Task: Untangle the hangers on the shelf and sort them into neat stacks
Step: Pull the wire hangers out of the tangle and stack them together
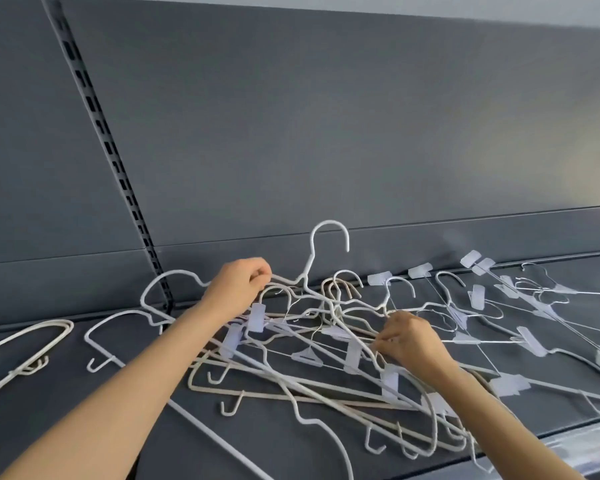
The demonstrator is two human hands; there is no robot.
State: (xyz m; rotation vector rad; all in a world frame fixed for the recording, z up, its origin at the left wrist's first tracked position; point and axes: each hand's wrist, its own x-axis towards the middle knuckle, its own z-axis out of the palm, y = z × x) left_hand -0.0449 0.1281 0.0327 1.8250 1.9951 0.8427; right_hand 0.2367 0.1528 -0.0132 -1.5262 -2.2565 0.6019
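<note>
— What's around you?
— A dark grey shelf (pixel 66 382) against a grey back panel (pixel 326 133), with a slotted upright (pixel 111 150) on the left. The tangle (pixel 326 358) lies mid-shelf under my hands.

— Your grip?
— My left hand (pixel 238 284) is curled round the shoulder of a white hanger (pixel 329 230), whose hook stands up over the pile. My right hand (pixel 411 341) pinches wires lower in the tangle. I can't tell which hanger they belong to.

— How will they handle?
— Light, I judge. It's thin, stiff, coated wire, so it shouldn't slip, but the hooks and clips will snag. I'd hold at the neck or shoulder and ease each hook free, not yank.

— Room?
— A small nested stack (pixel 25 355) sits at the left, with bare shelf beside it. Clip hangers (pixel 534 306) sprawl to the right. The front edge (pixel 586 441) runs close to the pile at lower right, so I'd work leftward.
</note>
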